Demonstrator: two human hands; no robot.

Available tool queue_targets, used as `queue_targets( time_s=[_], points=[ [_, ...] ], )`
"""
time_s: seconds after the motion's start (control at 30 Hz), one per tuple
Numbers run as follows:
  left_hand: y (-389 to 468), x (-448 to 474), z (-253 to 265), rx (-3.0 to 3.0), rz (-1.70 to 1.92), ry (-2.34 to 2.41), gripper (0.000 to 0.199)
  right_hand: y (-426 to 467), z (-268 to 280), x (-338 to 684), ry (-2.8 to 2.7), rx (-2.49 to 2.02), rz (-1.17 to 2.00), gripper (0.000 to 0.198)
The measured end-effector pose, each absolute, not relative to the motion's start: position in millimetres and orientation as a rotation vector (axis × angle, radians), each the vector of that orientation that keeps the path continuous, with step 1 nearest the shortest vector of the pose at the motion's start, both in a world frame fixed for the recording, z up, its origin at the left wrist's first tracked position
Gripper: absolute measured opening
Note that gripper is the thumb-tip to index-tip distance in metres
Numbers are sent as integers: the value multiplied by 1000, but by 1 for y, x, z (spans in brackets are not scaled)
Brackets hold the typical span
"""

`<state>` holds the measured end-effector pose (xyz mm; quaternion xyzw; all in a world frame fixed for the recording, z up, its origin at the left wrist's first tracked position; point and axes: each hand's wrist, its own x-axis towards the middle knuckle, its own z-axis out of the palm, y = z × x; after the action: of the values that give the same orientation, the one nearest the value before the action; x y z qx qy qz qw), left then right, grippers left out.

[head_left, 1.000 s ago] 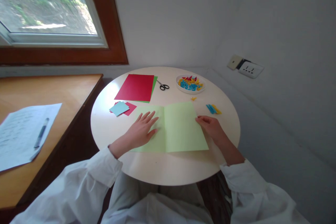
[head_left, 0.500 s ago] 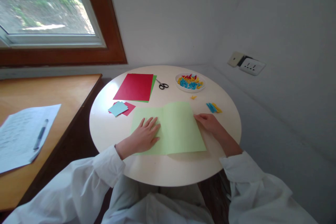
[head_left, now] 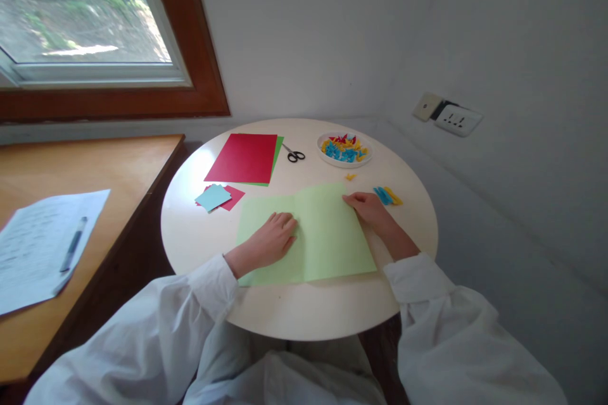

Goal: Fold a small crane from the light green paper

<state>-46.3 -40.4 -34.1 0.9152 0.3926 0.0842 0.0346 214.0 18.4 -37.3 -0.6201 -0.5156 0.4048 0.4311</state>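
Observation:
A sheet of light green paper (head_left: 332,237) lies on the round table in front of me, with a fold line running down its middle. My left hand (head_left: 270,242) rests on its left half, fingers bent and tips close to the fold, holding nothing. At the paper's upper right edge, my right hand (head_left: 369,210) pinches the sheet between thumb and fingers. The paper's right half looks slightly raised along the fold. Just beyond my right hand lie blue strips (head_left: 382,195) and yellow strips (head_left: 392,195).
Red paper (head_left: 244,158) over green paper lies at the back left, with small paper squares (head_left: 213,197) before it. Scissors (head_left: 295,155), a white plate (head_left: 345,164) of folded paper pieces and a small yellow piece (head_left: 350,176) lie farther back. A wooden desk (head_left: 95,164) stands left.
My left hand has slid right toward the fold, its fingers drawn in from spread. My right hand has moved a little left and up along the paper's edge.

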Motion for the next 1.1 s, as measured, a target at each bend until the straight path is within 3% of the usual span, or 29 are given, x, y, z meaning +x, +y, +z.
queue_targets(
  time_s=[0.23,0.6,0.8,0.9,1.0,1.1],
  points=[
    [-69,-58,-24,2818,172,1475,25,10,-25,216,-1209,-1467,1195,31],
    [-78,-82,-39,2794,291,1228,32,-17,-2,148,-1534,-854,1559,47],
    [-66,-94,-39,2749,526,1140,34,-21,-25,141,-2178,-1132,1010,32],
    [-57,-113,-34,2697,613,1422,34,-25,-34,143,-2345,-1169,739,27],
    [-55,-128,-21,2488,965,1831,35,-28,-39,143,-2374,-1170,584,24],
    [-69,-121,-13,2583,1053,1634,30,-30,-40,140,-2374,-1204,532,24]
  ],
)
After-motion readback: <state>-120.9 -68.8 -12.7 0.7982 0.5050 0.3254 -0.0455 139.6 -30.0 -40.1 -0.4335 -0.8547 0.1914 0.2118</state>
